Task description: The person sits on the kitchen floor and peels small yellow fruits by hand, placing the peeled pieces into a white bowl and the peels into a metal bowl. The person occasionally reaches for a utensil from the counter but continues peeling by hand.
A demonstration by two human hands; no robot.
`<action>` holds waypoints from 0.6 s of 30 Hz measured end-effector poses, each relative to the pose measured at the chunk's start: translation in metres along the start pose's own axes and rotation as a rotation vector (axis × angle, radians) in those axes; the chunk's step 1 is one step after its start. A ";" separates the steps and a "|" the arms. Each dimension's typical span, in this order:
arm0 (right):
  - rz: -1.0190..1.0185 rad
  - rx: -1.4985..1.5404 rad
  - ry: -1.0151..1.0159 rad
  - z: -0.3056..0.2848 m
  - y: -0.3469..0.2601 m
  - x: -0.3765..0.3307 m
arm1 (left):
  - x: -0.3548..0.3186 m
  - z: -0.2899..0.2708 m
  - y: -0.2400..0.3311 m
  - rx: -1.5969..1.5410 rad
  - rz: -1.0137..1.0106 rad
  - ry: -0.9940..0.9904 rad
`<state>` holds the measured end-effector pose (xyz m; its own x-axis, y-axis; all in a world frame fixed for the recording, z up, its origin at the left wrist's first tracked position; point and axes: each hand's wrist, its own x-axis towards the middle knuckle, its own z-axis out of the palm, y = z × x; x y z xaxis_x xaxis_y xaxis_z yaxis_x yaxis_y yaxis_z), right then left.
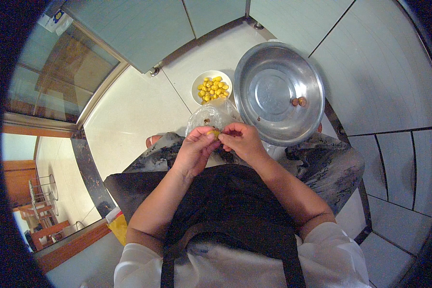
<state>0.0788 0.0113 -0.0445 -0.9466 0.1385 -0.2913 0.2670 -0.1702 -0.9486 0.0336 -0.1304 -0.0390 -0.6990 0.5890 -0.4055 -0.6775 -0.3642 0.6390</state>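
While both the left hand (195, 150) and right hand (242, 141) pinch one small yellow kernel (213, 132), the small white bowl (197, 94) holds more yellow kernels (212, 89); the large round steel basin (278, 92) holds two brown shells (298, 102).

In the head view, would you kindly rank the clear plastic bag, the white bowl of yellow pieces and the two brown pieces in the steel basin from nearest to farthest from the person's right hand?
1. Clear plastic bag: just beyond the right hand, touching or nearly so.
2. Brown pieces: in the steel basin, off to the right.
3. White bowl of yellow pieces: beyond the bag, slightly left.
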 end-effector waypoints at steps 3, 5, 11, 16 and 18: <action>0.000 -0.023 -0.010 -0.001 0.002 0.001 | 0.000 0.001 0.000 0.010 0.000 0.018; -0.002 -0.023 -0.013 -0.002 0.003 0.001 | 0.000 0.002 0.000 0.001 -0.003 0.030; -0.006 0.174 -0.024 -0.001 -0.005 -0.001 | -0.002 0.010 0.009 -0.099 -0.069 0.093; -0.209 -0.031 0.057 -0.002 0.005 0.005 | 0.000 0.003 0.007 -0.110 -0.096 0.074; -0.321 -0.136 0.094 -0.001 0.006 0.004 | 0.000 0.003 0.007 -0.096 -0.101 0.067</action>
<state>0.0772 0.0117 -0.0517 -0.9670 0.2539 0.0204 -0.0139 0.0276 -0.9995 0.0298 -0.1304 -0.0326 -0.6382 0.5775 -0.5092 -0.7614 -0.3750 0.5289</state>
